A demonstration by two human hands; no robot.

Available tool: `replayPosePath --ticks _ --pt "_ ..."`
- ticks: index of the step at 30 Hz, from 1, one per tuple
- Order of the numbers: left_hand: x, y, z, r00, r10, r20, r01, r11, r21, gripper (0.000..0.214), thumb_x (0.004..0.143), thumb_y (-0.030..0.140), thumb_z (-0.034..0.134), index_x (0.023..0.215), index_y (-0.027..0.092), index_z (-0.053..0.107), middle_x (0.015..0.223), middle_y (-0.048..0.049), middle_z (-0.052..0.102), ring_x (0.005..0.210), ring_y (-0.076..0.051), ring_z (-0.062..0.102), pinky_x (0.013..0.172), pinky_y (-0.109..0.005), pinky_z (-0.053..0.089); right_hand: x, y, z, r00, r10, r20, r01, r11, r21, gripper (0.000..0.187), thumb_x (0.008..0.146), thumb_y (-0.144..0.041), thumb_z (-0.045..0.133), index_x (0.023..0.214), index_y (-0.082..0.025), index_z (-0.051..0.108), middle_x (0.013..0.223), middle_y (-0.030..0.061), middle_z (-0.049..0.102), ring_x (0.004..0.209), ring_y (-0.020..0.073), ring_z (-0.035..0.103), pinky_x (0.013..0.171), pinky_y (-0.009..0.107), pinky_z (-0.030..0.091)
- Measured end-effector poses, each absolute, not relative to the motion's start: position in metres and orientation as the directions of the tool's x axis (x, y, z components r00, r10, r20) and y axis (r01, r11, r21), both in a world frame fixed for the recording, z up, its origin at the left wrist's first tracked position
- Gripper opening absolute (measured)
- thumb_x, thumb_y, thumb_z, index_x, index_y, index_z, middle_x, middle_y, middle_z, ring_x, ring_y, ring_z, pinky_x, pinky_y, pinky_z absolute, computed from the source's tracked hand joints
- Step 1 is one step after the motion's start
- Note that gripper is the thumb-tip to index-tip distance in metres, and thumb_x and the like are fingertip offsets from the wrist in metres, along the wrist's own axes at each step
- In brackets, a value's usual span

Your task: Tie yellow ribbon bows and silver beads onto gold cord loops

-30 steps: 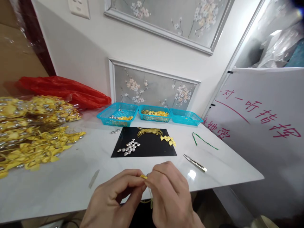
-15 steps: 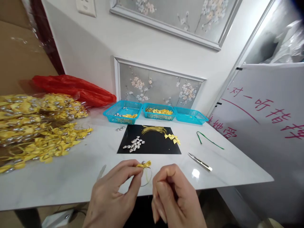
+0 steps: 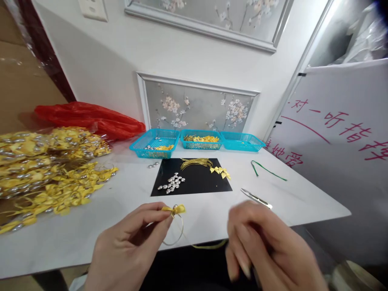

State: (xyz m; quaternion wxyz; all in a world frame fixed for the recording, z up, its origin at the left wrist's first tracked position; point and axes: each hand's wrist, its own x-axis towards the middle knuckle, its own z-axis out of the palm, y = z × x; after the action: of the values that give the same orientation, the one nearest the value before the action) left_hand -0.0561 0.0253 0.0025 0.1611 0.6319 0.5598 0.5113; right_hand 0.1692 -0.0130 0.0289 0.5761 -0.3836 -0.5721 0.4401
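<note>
My left hand (image 3: 130, 244) pinches a small yellow ribbon bow (image 3: 179, 209) between thumb and forefinger. A silver bead (image 3: 175, 206) sits at the bow's middle, and a thin gold cord (image 3: 182, 230) loops down below it. To the right, my closed right hand (image 3: 269, 242) is slightly blurred. A yellow strand (image 3: 209, 246) runs over the table's front edge up to its fingers, which seem closed on its end. Beyond both hands, a black mat (image 3: 201, 188) carries silver beads (image 3: 173, 184), a bundle of gold cords (image 3: 196, 163) and several yellow bows (image 3: 221, 172).
Blue baskets (image 3: 154, 152) line the wall, some with beads and yellow pieces. At left lie heaps of beaded yellow ribbon pieces (image 3: 66, 188) and a red plastic bag (image 3: 91, 117). A slim pointed metal tool (image 3: 257, 199) and a green strip (image 3: 268, 174) lie at right.
My right hand has moved to the right, away from the left, and a yellow strand now shows between them. My left hand has shifted a little left, still holding the bow.
</note>
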Motion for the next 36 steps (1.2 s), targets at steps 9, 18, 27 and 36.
replayPosePath --ticks 9,18,27,36 --pt "-0.042 0.011 0.009 -0.041 0.814 0.579 0.594 -0.446 0.669 0.006 0.082 0.035 0.074 0.079 0.03 0.077 0.098 -0.0009 0.079 0.089 -0.022 0.076 0.076 -0.025 0.063 0.15 0.026 0.026 -0.233 0.874 0.427 0.217 0.475 -0.853 0.009 0.094 -0.023 0.06 0.086 -0.019 0.063 0.083 0.0001 0.058 0.068 0.0108 0.054 0.059 0.023 0.042" --pt "-0.045 0.011 0.014 -0.022 0.872 0.489 0.475 -0.421 0.773 0.01 0.086 0.035 0.072 0.096 0.036 0.072 0.111 0.0063 0.073 0.101 -0.015 0.072 0.084 -0.013 0.058 0.151 0.024 0.035 -0.275 0.883 0.381 0.16 0.433 -0.887 0.018 0.096 -0.021 0.055 0.078 -0.018 0.058 0.071 -0.0037 0.051 0.061 0.0088 0.044 0.054 0.023 0.035" --pt "-0.042 0.019 0.016 0.026 0.906 0.423 0.52 -0.374 0.768 0.005 0.086 0.038 0.071 0.09 0.036 0.074 0.093 0.008 0.077 0.087 -0.013 0.071 0.08 -0.011 0.056 0.151 0.023 0.035 -0.265 0.876 0.403 0.145 0.45 -0.881 0.018 0.094 -0.018 0.056 0.077 -0.019 0.059 0.072 -0.0036 0.052 0.062 0.009 0.046 0.056 0.022 0.036" --pt "-0.044 0.032 0.026 0.027 0.986 0.164 0.315 -0.164 0.935 0.018 0.076 0.048 0.079 0.079 0.03 0.08 0.089 0.0013 0.08 0.08 -0.018 0.071 0.07 -0.018 0.058 0.154 0.032 0.025 -0.209 0.872 0.442 0.121 0.471 -0.874 0.019 0.098 -0.017 0.051 0.092 -0.019 0.069 0.086 0.0013 0.062 0.068 0.0097 0.054 0.059 0.021 0.045"
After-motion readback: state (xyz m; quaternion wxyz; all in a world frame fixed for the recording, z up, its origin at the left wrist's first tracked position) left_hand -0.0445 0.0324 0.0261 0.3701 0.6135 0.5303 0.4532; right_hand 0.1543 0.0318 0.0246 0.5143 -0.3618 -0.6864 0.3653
